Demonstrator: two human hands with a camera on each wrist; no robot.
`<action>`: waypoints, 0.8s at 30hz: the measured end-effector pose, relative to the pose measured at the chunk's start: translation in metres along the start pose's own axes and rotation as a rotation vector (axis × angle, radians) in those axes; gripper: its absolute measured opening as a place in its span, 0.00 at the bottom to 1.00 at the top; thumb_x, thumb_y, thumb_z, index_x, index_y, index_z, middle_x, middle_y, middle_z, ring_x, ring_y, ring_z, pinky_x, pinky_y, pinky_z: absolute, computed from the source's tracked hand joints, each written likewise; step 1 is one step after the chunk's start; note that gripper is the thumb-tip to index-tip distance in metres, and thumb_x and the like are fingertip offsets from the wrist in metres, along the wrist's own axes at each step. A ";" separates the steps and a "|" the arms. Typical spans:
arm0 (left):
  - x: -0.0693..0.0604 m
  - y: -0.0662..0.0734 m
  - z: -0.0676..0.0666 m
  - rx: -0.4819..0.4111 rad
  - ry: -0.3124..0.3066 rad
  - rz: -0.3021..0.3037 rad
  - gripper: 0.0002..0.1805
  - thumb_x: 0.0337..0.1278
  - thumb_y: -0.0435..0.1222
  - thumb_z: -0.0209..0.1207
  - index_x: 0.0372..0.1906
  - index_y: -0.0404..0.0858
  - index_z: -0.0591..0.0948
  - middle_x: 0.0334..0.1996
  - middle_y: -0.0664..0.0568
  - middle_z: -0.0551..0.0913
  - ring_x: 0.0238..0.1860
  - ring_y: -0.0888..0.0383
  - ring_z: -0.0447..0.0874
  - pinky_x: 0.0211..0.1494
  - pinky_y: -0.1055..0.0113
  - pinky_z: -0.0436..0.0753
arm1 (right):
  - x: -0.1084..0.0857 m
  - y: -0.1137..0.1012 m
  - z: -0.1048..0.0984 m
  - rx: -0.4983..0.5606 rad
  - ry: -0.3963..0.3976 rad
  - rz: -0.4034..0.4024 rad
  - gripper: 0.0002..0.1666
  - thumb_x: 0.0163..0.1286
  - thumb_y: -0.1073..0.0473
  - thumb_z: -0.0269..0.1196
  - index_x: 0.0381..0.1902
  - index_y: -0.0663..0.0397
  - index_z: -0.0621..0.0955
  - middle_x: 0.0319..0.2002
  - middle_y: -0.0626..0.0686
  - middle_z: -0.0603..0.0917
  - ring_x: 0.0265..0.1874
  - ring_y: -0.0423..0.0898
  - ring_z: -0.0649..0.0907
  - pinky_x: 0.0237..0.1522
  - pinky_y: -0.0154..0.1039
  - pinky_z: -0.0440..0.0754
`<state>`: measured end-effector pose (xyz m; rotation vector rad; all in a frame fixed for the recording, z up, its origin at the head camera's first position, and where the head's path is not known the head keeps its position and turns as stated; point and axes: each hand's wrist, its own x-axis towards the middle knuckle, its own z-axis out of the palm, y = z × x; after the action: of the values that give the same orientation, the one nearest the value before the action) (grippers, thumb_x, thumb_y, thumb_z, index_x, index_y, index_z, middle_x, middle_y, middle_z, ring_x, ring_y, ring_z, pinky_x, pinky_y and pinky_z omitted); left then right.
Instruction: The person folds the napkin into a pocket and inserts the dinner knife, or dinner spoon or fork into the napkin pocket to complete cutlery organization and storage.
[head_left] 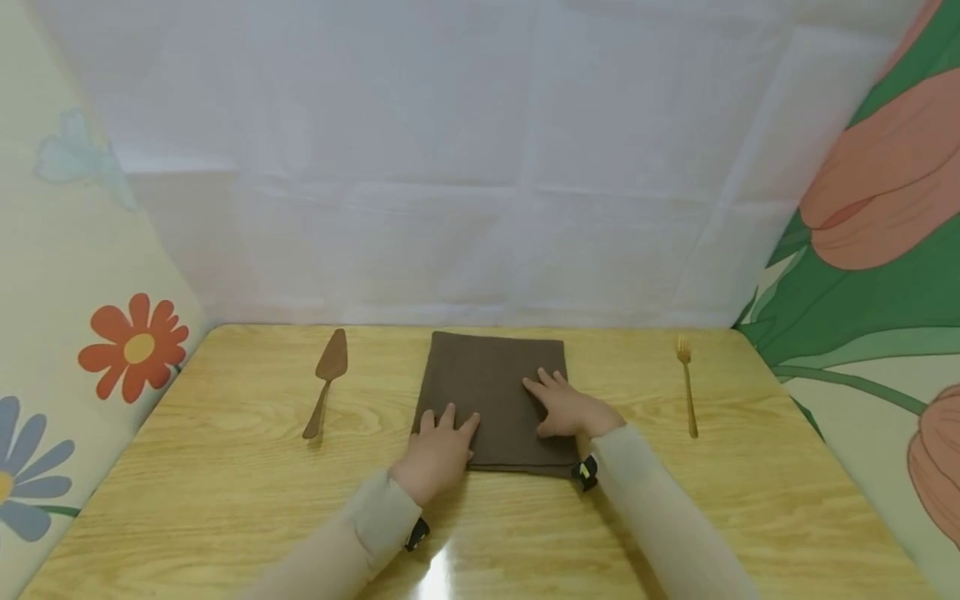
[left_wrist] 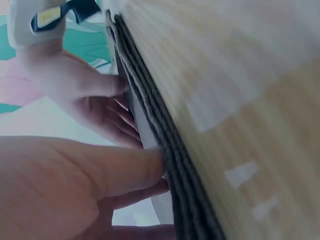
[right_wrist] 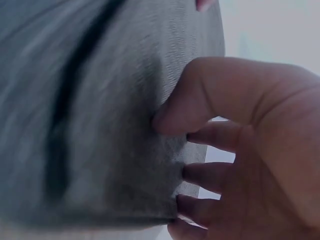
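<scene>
A dark brown cloth [head_left: 487, 383], folded into a flat square, lies on the wooden table. Its stacked layers [left_wrist: 160, 120] show along the near edge in the left wrist view. My left hand [head_left: 438, 454] rests on the cloth's near left corner with fingers spread. On the right side of the cloth, my right hand [head_left: 572, 408] lies with its fingers apart, fingertips touching the fabric. In the right wrist view the thumb and fingers of the right hand [right_wrist: 250, 135] press onto the cloth's surface [right_wrist: 130, 140].
A copper-coloured cake server [head_left: 332, 358] lies left of the cloth, handle toward the near side. To the right lies a gold fork [head_left: 687, 383], tines pointing away. A white sheet [head_left: 480, 167] hangs behind the wooden table [head_left: 247, 500], with flower-patterned walls on both sides.
</scene>
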<state>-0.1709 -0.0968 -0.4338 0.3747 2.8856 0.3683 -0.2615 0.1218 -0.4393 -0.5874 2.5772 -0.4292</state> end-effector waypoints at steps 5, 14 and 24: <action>0.001 0.001 0.007 -0.020 0.061 0.027 0.25 0.72 0.37 0.59 0.71 0.38 0.74 0.71 0.28 0.66 0.67 0.23 0.62 0.58 0.31 0.75 | 0.005 0.003 -0.006 0.020 0.013 -0.013 0.50 0.62 0.68 0.66 0.80 0.59 0.57 0.80 0.68 0.45 0.78 0.67 0.43 0.75 0.63 0.51; 0.008 -0.036 -0.003 -0.186 -0.070 0.211 0.29 0.68 0.33 0.63 0.71 0.33 0.72 0.73 0.29 0.62 0.75 0.29 0.54 0.75 0.37 0.57 | 0.008 -0.004 0.000 0.086 0.044 0.013 0.48 0.64 0.70 0.64 0.80 0.58 0.59 0.80 0.66 0.45 0.78 0.66 0.43 0.74 0.62 0.58; 0.011 -0.049 -0.010 -0.303 -0.150 0.225 0.34 0.59 0.34 0.70 0.71 0.36 0.73 0.76 0.29 0.56 0.76 0.27 0.45 0.73 0.33 0.57 | 0.003 0.011 0.007 0.302 0.176 -0.052 0.41 0.67 0.69 0.62 0.77 0.55 0.66 0.80 0.63 0.52 0.79 0.62 0.47 0.74 0.62 0.56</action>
<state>-0.1941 -0.1420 -0.4392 0.6433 2.5928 0.7671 -0.2640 0.1289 -0.4508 -0.5278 2.5917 -0.9053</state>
